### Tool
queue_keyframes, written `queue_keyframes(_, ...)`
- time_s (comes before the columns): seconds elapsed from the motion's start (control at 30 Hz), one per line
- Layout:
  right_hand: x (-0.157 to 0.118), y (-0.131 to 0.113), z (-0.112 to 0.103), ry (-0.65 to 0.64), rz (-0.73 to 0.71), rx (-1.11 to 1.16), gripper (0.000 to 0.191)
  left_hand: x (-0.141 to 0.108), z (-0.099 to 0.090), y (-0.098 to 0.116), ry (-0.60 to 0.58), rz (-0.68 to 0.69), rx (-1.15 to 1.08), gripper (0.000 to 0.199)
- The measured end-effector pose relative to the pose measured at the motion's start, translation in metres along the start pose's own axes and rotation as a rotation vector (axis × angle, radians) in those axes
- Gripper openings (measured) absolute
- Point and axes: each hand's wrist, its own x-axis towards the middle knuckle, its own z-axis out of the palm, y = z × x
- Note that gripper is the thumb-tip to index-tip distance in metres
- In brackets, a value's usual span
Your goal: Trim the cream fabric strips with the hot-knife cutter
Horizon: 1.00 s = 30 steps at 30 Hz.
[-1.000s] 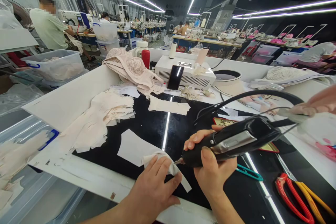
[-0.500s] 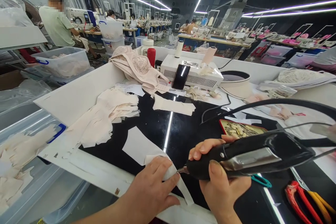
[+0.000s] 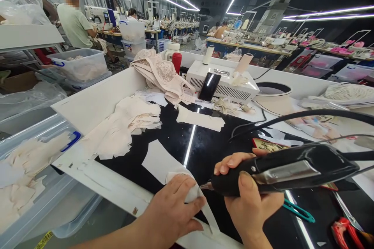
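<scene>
Worktop, seen from the room. The left hand [image 3: 175,206], half open, presses a folded white piece [image 3: 163,159] onto the black panel [image 3: 175,138]; the spread fingers probably brace the fold against slipping. The right hand [image 3: 249,202] is closed around the thick black handheld tool [image 3: 283,175], likely near its nose for fine control. Its metal tip [image 3: 207,186] lies at the fold, beside the left fingers; contact cannot be told. The piece lies slantwise, 1 strip running toward the white front rim [image 3: 111,192].

Edges and room: bare panel lies beyond the 2 hands, up to a cut strip [image 3: 201,120]. The stacked cut pieces [image 3: 117,128] bound it on the left. On the right, the teal tool [image 3: 300,210] and red-handled scissors [image 3: 344,233] crowd the right wrist's side, and a black cable [image 3: 321,113] arches above a tray [image 3: 271,146].
</scene>
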Motion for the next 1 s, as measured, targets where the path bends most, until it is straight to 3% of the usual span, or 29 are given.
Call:
queue_keyframes(0.37, 0.003, 0.004, 0.007, -0.015, 0.019, 0.044, 0.033, -0.001, 0.003, 0.002, 0.01, -0.002, -0.013, 0.083)
queue_keyframes(0.47, 0.004, 0.006, 0.005, -0.023, 0.013, 0.044, 0.034, 0.001, -0.009, 0.002, -0.059, -0.02, -0.047, 0.076)
queue_keyframes(0.6, 0.008, 0.008, 0.002, -0.047, -0.01, 0.039, 0.036, 0.006, -0.031, -0.014, -0.143, -0.004, -0.078, 0.025)
queue_keyframes(0.77, 0.018, 0.0, -0.001, -0.023, 0.007, 0.06, 0.038, 0.006, -0.049, -0.04, -0.224, 0.036, -0.145, 0.038)
queue_keyframes(0.9, 0.019, -0.017, -0.006, 0.007, 0.026, 0.076, 0.042, 0.005, -0.043, -0.034, -0.266, -0.009, -0.032, 0.048)
queue_keyframes(1.0, 0.012, -0.029, -0.012, 0.015, 0.041, 0.065, 0.042, 0.011, -0.026, -0.02, -0.215, -0.065, 0.155, 0.033)
